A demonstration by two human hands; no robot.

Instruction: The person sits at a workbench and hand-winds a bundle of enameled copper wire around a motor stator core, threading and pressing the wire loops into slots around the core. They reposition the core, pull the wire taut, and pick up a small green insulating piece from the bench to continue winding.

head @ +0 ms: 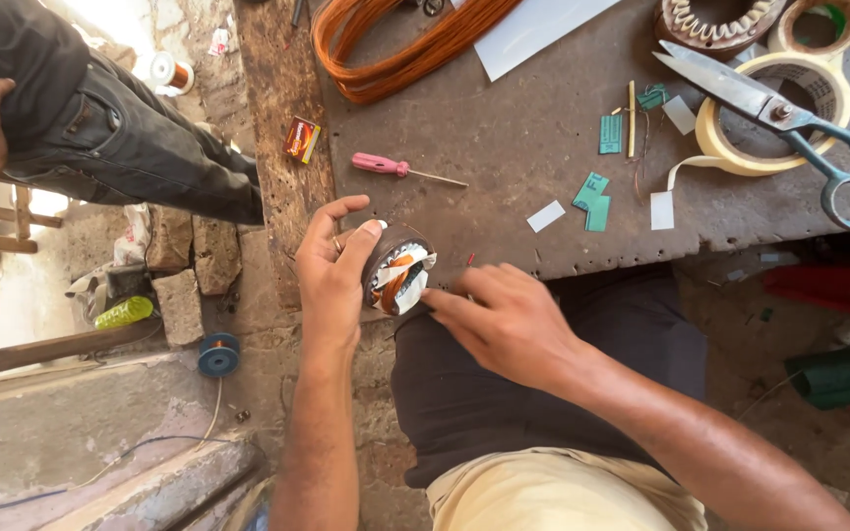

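Stator (397, 267): one, small, round, dark-bodied, with copper winding and white insulation strips showing at the open face. Held at the near edge of the tabletop (504, 147), over the lap, open face turned toward the wearer, presumably so the slots can be reached.

Left hand (332, 270): clamped round the stator from the left, thumb over the top, fingers curled behind; steadies the piece against the tabletop edge.

Right hand (509, 320): fingers drawn together, tips touching the white insulation at the stator's right side; nothing else seen in its grasp. Looks like pressing or tucking the strip; cannot tell which.

On the tabletop, within arm's reach:
- Screwdriver (386, 165): one, pink handle, lying flat just beyond the stator.
- Scissors (789, 123): one pair, blue handles, resting across the tape rolls.
- Tape rolls (789, 113): two visible, cream, one half out of view at the top edge.
- Second stator (715, 25): one, larger, at the far right, partly cut off.
- Wire coil (395, 44): one bundle, copper, far side.
- White sheet (533, 29): one.
- Green paper cuts (597, 197): about four, scattered; white slips, three or so.
- Small red box (302, 138): one, at the left edge.

Floor, left: one blue spool (218, 354), one copper spool (174, 74), one green bottle (122, 313). Another person (100, 128) in dark clothing stands well apart.
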